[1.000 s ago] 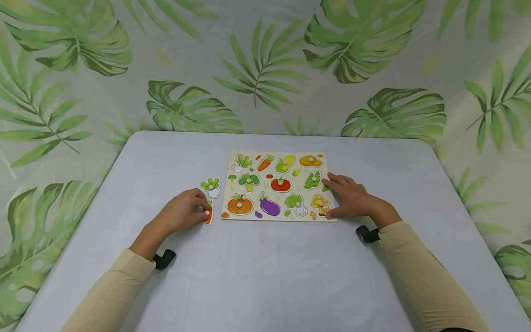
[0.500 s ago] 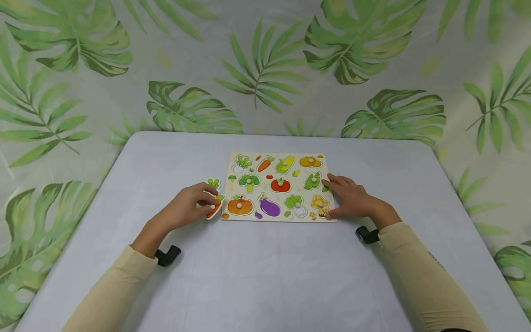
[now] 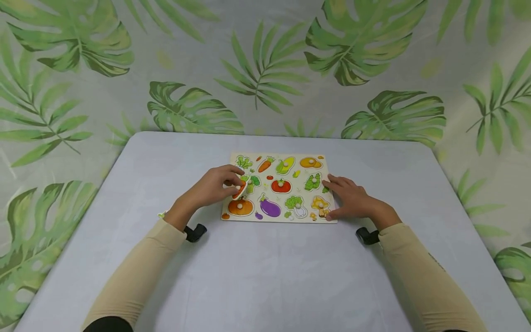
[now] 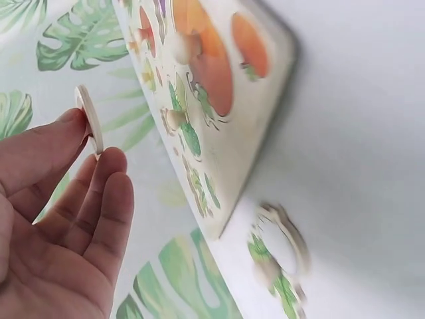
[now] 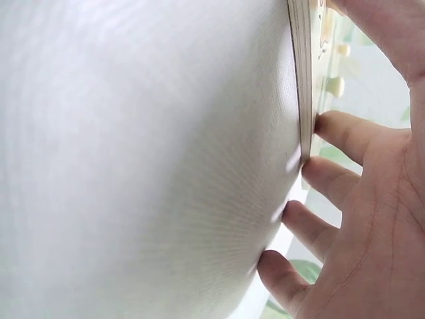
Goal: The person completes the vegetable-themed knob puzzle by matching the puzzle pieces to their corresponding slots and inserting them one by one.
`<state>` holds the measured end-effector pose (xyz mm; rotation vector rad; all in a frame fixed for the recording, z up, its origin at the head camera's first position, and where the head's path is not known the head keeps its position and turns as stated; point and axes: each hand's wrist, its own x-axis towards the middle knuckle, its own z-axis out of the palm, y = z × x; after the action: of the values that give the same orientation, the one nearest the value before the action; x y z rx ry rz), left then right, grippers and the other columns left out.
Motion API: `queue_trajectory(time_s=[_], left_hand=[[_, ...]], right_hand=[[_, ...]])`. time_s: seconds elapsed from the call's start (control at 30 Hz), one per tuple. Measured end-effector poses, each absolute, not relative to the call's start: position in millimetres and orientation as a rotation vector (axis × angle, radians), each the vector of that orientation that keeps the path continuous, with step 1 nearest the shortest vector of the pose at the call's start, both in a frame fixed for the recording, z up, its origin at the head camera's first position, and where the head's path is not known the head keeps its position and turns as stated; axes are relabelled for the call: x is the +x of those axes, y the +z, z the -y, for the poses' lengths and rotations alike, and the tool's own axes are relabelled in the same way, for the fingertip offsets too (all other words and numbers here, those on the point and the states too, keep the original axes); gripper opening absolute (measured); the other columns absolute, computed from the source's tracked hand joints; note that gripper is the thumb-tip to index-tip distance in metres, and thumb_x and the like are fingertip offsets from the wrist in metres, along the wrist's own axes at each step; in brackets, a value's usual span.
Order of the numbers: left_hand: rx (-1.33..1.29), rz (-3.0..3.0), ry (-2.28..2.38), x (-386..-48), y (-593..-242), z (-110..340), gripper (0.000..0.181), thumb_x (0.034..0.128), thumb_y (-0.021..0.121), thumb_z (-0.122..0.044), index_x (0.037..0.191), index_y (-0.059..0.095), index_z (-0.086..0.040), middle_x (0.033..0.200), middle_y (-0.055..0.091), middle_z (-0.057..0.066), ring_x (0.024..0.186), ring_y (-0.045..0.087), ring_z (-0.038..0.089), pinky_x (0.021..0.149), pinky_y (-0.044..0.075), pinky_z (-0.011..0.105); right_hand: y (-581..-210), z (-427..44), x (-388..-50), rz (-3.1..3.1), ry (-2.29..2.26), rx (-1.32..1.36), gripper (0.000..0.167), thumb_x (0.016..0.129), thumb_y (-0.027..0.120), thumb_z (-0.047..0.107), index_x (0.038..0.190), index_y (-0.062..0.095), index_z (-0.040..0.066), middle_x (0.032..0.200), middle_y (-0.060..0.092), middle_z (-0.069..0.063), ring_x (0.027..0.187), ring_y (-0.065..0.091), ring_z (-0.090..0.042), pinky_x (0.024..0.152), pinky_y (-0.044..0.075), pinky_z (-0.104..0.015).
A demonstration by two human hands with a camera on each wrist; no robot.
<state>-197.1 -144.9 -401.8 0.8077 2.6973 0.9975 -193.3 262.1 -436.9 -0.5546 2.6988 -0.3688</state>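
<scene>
My left hand point(image 3: 215, 186) pinches a carrot puzzle piece point(image 3: 239, 190) between thumb and fingers, above the left part of a wooden vegetable puzzle board point(image 3: 257, 196). In the left wrist view the carrot piece point(image 4: 91, 119) is edge-on, clear of the board. My right hand point(image 3: 352, 196) rests at the board's right edge with its fingers spread; in the right wrist view the fingertips touch the board's edge point(image 5: 302, 80) and the cloth. A radish piece with a knob point(image 4: 275, 252) lies on the table beside the board, hidden by my left hand in the head view.
Knobbed pieces such as the tomato point(image 3: 280, 186), pumpkin point(image 3: 240, 207) and corn point(image 3: 285, 164) sit in the board. The printed carrot spot point(image 3: 266, 164) shows no knob. A white cloth covers the table point(image 3: 265, 276); a leaf-patterned backdrop point(image 3: 265, 69) stands behind.
My left hand has picked the carrot piece up from the table left of the board and carried it right and away from me, over the board. My right hand has stayed put.
</scene>
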Motion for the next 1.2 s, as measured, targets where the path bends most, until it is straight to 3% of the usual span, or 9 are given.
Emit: queue_trajectory(time_s=[0.57,0.87,1.2], left_hand=[[0.782,-2.705,0.947,-249,-406,106,0.019,0.0928,0.065,-0.01,0.107,0.076,-0.005,0.138,0.06,0.011,0.117,0.063,0.029,0.097,0.055,0.04],[0.762,-2.702,0.958,-254,-403,105,0.02,0.0933,0.063,-0.009,0.107,0.076,-0.003,0.14,0.059,0.011,0.114,0.065,0.03,0.097,0.056,0.041],[0.716,-2.678,0.981,-263,-405,97,0.023,0.0946,0.063,-0.01,0.113,0.075,-0.005,0.143,0.058,0.008,0.122,0.062,0.028,0.102,0.053,0.04]], right_hand=[[-435,-262,-193,-2.692,-0.372,-0.556,0.104,0.075,0.081,0.053,0.157,0.03,0.013,0.166,0.017,-0.018,0.149,0.016,-0.047,0.106,0.026,-0.077],[-435,-260,-192,-2.689,-0.377,-0.56,0.104,0.075,0.081,0.052,0.157,0.03,0.013,0.166,0.016,-0.018,0.149,0.016,-0.047,0.107,0.025,-0.078],[-438,-263,-195,-2.677,-0.352,-0.546,0.104,0.076,0.08,0.055,0.157,0.028,0.015,0.166,0.015,-0.016,0.15,0.014,-0.047,0.108,0.023,-0.078]])
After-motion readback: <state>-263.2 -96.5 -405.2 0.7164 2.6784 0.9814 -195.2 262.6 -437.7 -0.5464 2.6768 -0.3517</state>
